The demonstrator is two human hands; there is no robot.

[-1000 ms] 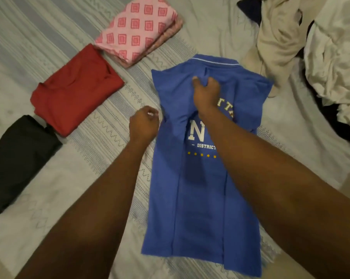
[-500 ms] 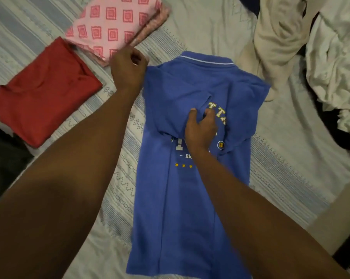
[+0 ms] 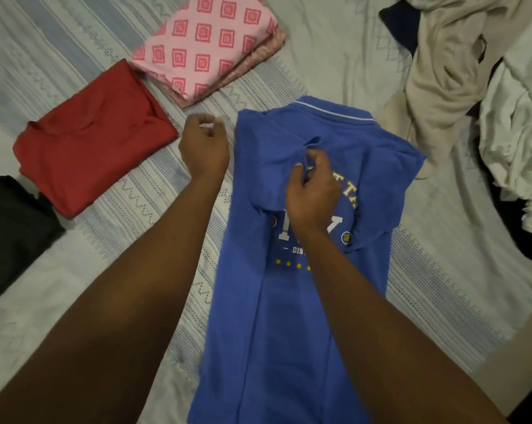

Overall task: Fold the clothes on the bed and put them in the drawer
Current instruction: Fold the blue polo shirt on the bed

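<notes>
A blue knit polo shirt (image 3: 289, 301) is lying lengthwise in the middle of the bed (image 3: 335, 56), its collar with one thin white stripe pointing at the far edge and its hem reaching toward the near edge. White and yellow block lettering and a row of small yellow stars are showing on it. The right hand (image 3: 312, 191) is pinching a raised fold of the soft blue cloth near the chest. The left hand (image 3: 204, 145) is hovering just beside the shirt's left side, fingers curled toward the palm; whether it is gripping anything cannot be told.

Three folded pieces are sitting along the bed's left side: a flat black one (image 3: 10, 228) nearest, a smooth red rectangle (image 3: 96, 139) beside it, and a pink stack (image 3: 206, 44) printed with square diamonds by the far edge. At the far right corner, a beige garment (image 3: 442, 71) and a white garment (image 3: 518, 117) are lying rumpled in one heap. The sheet is pale, woven with stripes and zigzags.
</notes>
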